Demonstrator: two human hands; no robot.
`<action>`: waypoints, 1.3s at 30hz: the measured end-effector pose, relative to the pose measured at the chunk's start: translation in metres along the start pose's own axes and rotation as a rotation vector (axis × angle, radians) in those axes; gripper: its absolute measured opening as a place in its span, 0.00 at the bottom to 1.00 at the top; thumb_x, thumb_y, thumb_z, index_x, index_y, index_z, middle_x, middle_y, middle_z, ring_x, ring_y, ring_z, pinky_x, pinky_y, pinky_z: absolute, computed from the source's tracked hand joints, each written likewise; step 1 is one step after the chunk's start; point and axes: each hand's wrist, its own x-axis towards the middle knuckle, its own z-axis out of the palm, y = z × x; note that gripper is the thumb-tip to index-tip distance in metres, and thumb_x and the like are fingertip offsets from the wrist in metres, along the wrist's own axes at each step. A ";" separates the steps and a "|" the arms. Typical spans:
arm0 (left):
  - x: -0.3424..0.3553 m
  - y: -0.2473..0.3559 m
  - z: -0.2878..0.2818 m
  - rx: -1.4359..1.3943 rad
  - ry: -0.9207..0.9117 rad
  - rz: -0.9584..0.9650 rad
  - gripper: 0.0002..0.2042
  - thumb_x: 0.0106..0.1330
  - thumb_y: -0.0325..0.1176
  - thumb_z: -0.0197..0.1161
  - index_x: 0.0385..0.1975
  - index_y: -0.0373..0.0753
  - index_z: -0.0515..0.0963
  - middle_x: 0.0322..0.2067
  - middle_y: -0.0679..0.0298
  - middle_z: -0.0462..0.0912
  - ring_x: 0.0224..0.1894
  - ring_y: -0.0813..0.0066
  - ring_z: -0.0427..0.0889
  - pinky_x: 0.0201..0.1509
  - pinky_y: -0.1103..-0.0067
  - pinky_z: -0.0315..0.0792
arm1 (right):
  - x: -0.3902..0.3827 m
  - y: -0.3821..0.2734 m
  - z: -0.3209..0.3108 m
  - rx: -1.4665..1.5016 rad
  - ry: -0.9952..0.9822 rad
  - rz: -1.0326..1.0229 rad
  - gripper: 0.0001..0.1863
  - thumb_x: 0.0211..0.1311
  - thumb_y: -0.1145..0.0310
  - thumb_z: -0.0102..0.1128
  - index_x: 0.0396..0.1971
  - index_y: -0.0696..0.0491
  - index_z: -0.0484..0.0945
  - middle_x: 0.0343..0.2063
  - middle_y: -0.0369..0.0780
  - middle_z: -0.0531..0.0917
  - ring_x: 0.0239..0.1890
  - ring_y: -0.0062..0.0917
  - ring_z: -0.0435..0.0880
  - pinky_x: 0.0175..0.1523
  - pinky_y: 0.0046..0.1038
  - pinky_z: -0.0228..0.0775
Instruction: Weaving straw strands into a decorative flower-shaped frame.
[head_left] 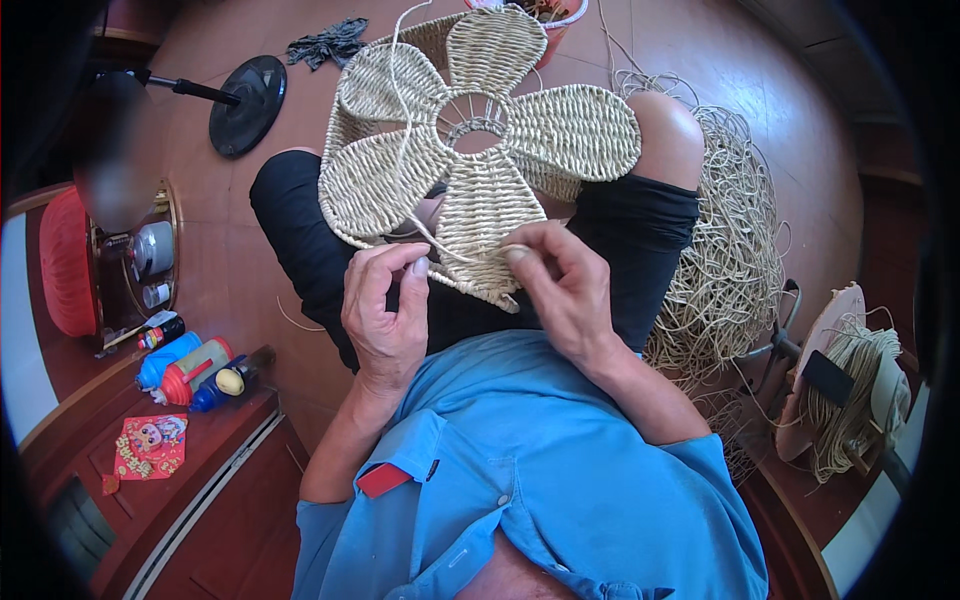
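Note:
A pale woven piece [489, 230] with five petal-shaped panels around an open ringed centre rests across my thighs, with a braided rim. A loose pale cord [401, 85] hangs across its left side and runs down toward my hands. My left hand [385, 310] is pinched at the lower left rim beside that cord; what lies between the fingertips is too small to make out. My right hand [565, 285] pinches a strand of cord at the lower edge of the bottom petal, its thumb over the weave.
A big cord heap [728, 240] lies right, near a spool [835, 400] carrying a phone [828, 377]. A black stand base [245, 110], dark crumpled cloth [325, 42] and red container [555, 45] sit beyond. Left are a red basin [65, 260], flasks [195, 370] and red card [150, 445].

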 end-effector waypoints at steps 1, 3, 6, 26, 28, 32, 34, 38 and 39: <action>0.000 0.001 0.000 -0.005 -0.007 0.005 0.07 0.72 0.22 0.71 0.46 0.38 0.88 0.41 0.61 0.87 0.41 0.67 0.84 0.49 0.73 0.78 | 0.000 0.000 -0.001 0.006 0.008 -0.060 0.08 0.76 0.72 0.66 0.50 0.55 0.82 0.34 0.34 0.84 0.29 0.16 0.82 0.35 0.24 0.75; -0.001 0.002 0.002 -0.010 -0.011 0.002 0.07 0.72 0.22 0.71 0.46 0.38 0.88 0.41 0.62 0.87 0.41 0.67 0.84 0.49 0.73 0.78 | 0.001 -0.004 -0.005 0.562 0.033 0.199 0.05 0.76 0.73 0.67 0.46 0.56 0.83 0.31 0.31 0.82 0.29 0.10 0.76 0.34 0.21 0.71; -0.001 0.002 0.005 -0.030 -0.028 0.005 0.08 0.72 0.22 0.71 0.47 0.38 0.88 0.41 0.62 0.87 0.41 0.67 0.83 0.49 0.72 0.78 | -0.001 -0.011 -0.015 0.266 0.036 0.129 0.04 0.73 0.74 0.68 0.44 0.55 0.84 0.27 0.32 0.82 0.27 0.11 0.76 0.33 0.21 0.70; 0.009 0.021 0.023 0.223 -0.163 0.446 0.13 0.65 0.23 0.75 0.48 0.41 0.89 0.41 0.62 0.88 0.44 0.61 0.86 0.50 0.66 0.75 | 0.004 0.028 -0.044 0.733 0.073 0.220 0.11 0.86 0.59 0.62 0.49 0.52 0.85 0.35 0.30 0.85 0.33 0.09 0.78 0.40 0.16 0.71; 0.010 0.023 0.027 0.232 -0.178 0.443 0.14 0.65 0.23 0.75 0.49 0.41 0.89 0.42 0.63 0.88 0.44 0.61 0.85 0.50 0.66 0.75 | 0.001 0.027 -0.045 0.753 0.062 0.227 0.11 0.86 0.60 0.62 0.49 0.53 0.84 0.35 0.31 0.85 0.34 0.09 0.79 0.42 0.16 0.72; 0.008 0.023 0.028 0.241 -0.207 0.440 0.15 0.64 0.22 0.74 0.50 0.42 0.89 0.43 0.63 0.87 0.44 0.61 0.85 0.51 0.65 0.75 | -0.004 0.027 -0.047 0.770 0.050 0.209 0.11 0.85 0.60 0.62 0.48 0.53 0.84 0.34 0.32 0.85 0.35 0.11 0.81 0.44 0.17 0.75; 0.006 0.023 0.029 0.242 -0.193 0.454 0.16 0.63 0.21 0.74 0.51 0.42 0.89 0.44 0.64 0.87 0.44 0.61 0.85 0.51 0.65 0.75 | -0.006 0.028 -0.048 0.763 0.041 0.204 0.12 0.86 0.60 0.61 0.47 0.54 0.84 0.34 0.32 0.85 0.35 0.12 0.81 0.44 0.18 0.75; 0.002 0.023 0.030 0.285 -0.194 0.511 0.19 0.61 0.20 0.74 0.52 0.43 0.89 0.44 0.65 0.87 0.44 0.61 0.84 0.51 0.65 0.75 | -0.007 0.030 -0.050 0.795 0.013 0.225 0.12 0.86 0.60 0.60 0.45 0.53 0.82 0.34 0.33 0.85 0.35 0.13 0.82 0.44 0.19 0.77; 0.002 0.023 0.031 0.283 -0.191 0.504 0.19 0.61 0.20 0.74 0.52 0.43 0.89 0.44 0.65 0.87 0.44 0.61 0.84 0.51 0.65 0.75 | -0.007 0.030 -0.050 0.804 0.008 0.217 0.12 0.86 0.60 0.60 0.45 0.53 0.82 0.34 0.33 0.85 0.35 0.13 0.82 0.44 0.19 0.77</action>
